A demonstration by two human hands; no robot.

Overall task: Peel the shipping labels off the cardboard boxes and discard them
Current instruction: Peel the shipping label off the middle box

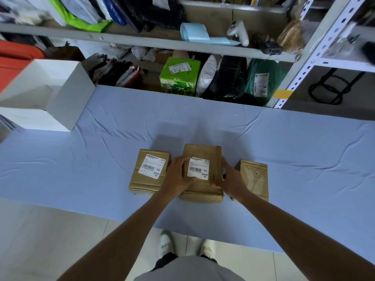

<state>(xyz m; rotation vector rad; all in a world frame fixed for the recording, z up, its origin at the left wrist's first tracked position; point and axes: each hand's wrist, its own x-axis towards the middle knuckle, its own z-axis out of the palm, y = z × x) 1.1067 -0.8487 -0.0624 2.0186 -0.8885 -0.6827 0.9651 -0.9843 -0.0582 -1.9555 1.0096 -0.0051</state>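
Both forearms are bare from the lower edge of the view up to the left hand [178,177] and the right hand [231,179]. A light grey fabric garment [188,269] covers the body at bottom centre. Beyond it shows a strip of dark black cloth [166,258]; its cut cannot be told. The feet wear plain white low shoes [166,243].

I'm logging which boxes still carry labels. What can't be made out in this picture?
Head view only:
- Right box: only its taped top shows; other faces hidden, near-left part behind the right hand.
- Label on the middle box: fine print too small; lifted or not at the left hand unclear.
- White bin: cut off by the left edge.
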